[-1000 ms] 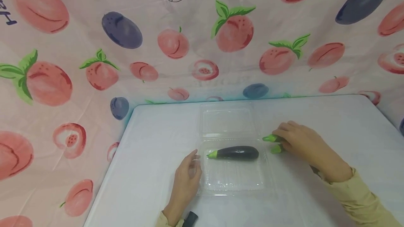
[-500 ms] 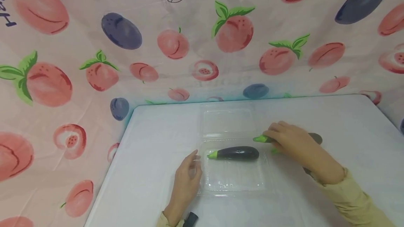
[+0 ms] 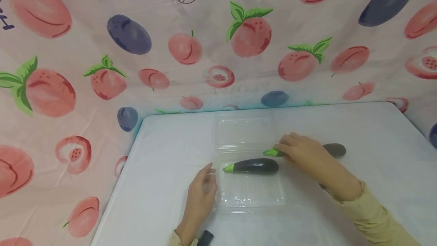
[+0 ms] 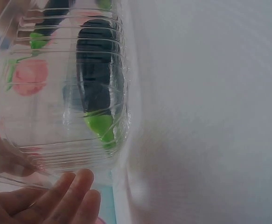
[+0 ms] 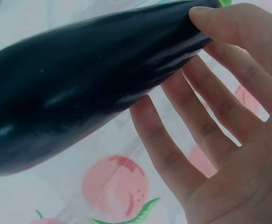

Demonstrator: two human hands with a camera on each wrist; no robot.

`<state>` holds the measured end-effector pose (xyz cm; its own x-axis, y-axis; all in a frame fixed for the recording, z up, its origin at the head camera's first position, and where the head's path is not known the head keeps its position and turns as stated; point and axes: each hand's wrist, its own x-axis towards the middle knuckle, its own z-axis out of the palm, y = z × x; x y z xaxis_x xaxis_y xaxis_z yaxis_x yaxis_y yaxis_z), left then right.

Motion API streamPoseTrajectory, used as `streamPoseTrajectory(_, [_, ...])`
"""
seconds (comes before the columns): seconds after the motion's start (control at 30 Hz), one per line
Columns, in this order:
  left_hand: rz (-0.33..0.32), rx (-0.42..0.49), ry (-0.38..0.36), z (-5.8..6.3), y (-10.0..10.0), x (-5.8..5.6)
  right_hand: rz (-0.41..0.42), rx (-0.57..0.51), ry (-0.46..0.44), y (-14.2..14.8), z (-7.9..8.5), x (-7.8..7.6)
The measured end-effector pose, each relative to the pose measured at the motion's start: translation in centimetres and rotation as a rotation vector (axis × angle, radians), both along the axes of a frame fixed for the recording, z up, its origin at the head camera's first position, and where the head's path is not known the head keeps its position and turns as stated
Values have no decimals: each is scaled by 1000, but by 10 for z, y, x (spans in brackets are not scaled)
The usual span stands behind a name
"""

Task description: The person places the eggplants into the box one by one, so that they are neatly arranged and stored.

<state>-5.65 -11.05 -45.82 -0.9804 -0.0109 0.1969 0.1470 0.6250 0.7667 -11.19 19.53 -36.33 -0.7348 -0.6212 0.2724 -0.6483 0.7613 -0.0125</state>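
A clear plastic clamshell container (image 3: 252, 193) lies with its lid (image 3: 245, 131) folded back. In it rests a dark eggplant (image 3: 257, 166) with a green stem end pointing left. My right hand (image 3: 302, 155) holds a second eggplant (image 5: 89, 84) near its green end, thumb on one side and fingers on the other. That eggplant's rounded end (image 3: 336, 150) sticks out behind the hand in the head view. My left hand (image 3: 200, 193) touches the container's left edge with loosely bent fingers. A green tip (image 4: 105, 3) of another eggplant shows at the top of the left wrist view.
A white tabletop (image 3: 164, 155) bears everything. Behind it and on the left hangs a fruit-printed cloth (image 3: 198, 18). A small black device (image 3: 205, 238) sits at my left wrist.
My right hand has moved left with the gripped eggplant, bringing its green end over the container's upper right edge. The left hand and the eggplant in the container stay put.
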Motion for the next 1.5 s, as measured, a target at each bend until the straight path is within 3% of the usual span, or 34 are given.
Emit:
streamPoseTrajectory(0.33, [17,2,-24,2,0,0,20,-1,-29,-14,4,1])
streamPoseTrajectory(0.57, [32,23,-70,1,0,1,65,15,7,-27,3,1])
streamPoseTrajectory(1.1, [32,-3,-56,1,2,2,159,29,95,-51,-3,0])
streamPoseTrajectory(1.5, [10,9,-16,1,2,1,154,58,92,-65,-4,4])
